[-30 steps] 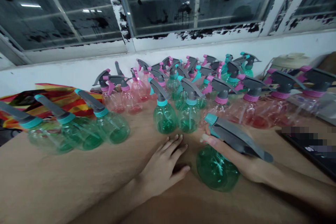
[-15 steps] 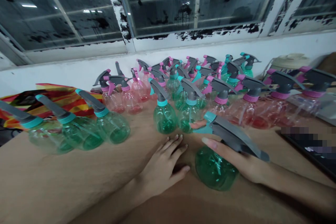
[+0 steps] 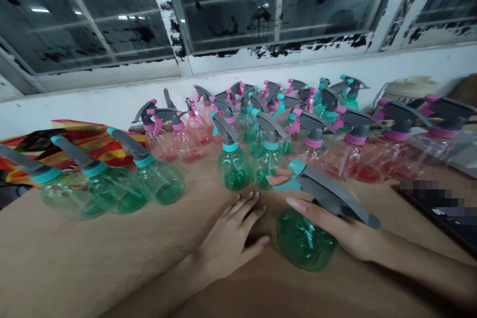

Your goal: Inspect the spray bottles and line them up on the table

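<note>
A green spray bottle (image 3: 307, 241) with a grey and teal trigger head stands on the wooden table at the front. My right hand (image 3: 335, 223) is wrapped round its neck, under the trigger head; the thumb shows on the near side and fingertips poke out behind the teal nozzle. To the left of this bottle, my left hand (image 3: 234, 236) rests palm down on the table, fingers stretched out and holding nothing. Just beyond its fingertips are two more green spray bottles, one on the left (image 3: 234, 166) and one on the right (image 3: 269, 164).
Three green spray bottles (image 3: 160, 181) stand in a row at the left, before a red and yellow striped bag (image 3: 100, 134). Several pink spray bottles (image 3: 359, 154) line the right. More bottles crowd toward the wall. A dark flat device (image 3: 443, 213) lies at the right edge.
The right fingertips behind the nozzle have shifted slightly and show a little more. Both hands and the bottle otherwise stay in place.
</note>
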A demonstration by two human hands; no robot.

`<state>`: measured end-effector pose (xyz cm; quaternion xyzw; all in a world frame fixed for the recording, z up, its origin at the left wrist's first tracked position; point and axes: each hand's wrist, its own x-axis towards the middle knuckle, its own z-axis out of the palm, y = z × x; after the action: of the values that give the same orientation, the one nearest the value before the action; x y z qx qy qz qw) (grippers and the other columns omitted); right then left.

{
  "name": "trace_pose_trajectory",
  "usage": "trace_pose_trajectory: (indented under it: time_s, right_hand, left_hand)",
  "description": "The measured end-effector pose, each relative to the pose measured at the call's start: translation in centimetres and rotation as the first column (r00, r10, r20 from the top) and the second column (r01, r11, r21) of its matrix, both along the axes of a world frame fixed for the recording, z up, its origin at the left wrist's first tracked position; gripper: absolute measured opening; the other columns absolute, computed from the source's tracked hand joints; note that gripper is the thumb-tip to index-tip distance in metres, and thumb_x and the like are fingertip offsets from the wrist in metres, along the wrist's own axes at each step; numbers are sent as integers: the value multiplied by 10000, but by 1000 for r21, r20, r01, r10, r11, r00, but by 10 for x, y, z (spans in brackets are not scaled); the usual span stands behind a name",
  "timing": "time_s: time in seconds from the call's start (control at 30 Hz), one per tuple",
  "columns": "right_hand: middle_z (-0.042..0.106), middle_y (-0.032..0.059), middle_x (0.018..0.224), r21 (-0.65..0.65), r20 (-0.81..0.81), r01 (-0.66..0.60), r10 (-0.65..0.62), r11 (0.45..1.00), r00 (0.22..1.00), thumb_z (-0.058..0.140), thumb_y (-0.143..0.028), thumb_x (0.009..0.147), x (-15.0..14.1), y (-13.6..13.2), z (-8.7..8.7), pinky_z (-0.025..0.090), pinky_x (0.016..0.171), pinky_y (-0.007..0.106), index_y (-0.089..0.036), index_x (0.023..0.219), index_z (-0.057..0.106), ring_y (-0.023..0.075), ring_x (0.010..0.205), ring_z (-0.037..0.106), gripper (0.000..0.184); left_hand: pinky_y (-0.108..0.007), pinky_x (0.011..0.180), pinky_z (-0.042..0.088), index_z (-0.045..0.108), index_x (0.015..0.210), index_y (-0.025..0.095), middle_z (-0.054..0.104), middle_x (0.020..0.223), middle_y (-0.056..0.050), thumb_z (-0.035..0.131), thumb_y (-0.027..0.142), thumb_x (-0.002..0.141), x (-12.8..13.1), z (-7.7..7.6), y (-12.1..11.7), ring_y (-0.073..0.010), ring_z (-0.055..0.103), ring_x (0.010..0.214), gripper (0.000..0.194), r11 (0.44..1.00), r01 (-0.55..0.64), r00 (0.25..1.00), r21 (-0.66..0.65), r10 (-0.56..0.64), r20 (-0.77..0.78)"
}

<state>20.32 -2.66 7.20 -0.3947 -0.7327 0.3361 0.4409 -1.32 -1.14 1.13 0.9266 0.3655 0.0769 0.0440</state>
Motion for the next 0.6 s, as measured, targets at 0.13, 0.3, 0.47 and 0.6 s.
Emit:
trace_pose_trajectory:
  time_s: [0.13,0.3,0.47,0.6]
  right_hand:
    - [710,11,882,3,-37,5,-5,1000,999,562,-318,839,0,0,1,492,910,406,-299,1012,650,229,965,648,195]
    - [650,-9,746,-15,2,68,-68,998,998,570,-366,828,2,-1,2,544,649,340,-268,901,622,202,712,652,133]
    - [613,-17,689,-3,22,76,-76,997,997,540,-401,850,4,-2,-3,520,599,307,-269,840,597,186,695,624,144]
    - [624,-13,691,-5,53,87,-86,996,995,523,-421,857,3,-3,0,530,638,317,-254,806,590,179,672,627,187]
  left_hand:
    - [-426,1100,249,430,1342,134,337,1461,-119,526,413,902,-1,-2,0,-243,258,1360,529,1000,-4,1000,4,4,21]
    - [-425,1097,255,414,1353,134,348,1455,-123,521,413,902,-2,-4,0,-237,269,1356,541,1000,-6,1000,7,5,20]
    - [-429,1098,251,425,1347,133,357,1451,-122,520,417,903,-2,-4,1,-245,272,1354,536,1000,3,1000,3,-4,19]
    - [-437,1092,260,415,1355,126,350,1453,-128,515,419,907,-2,-4,1,-256,287,1346,545,1000,0,1000,13,0,14]
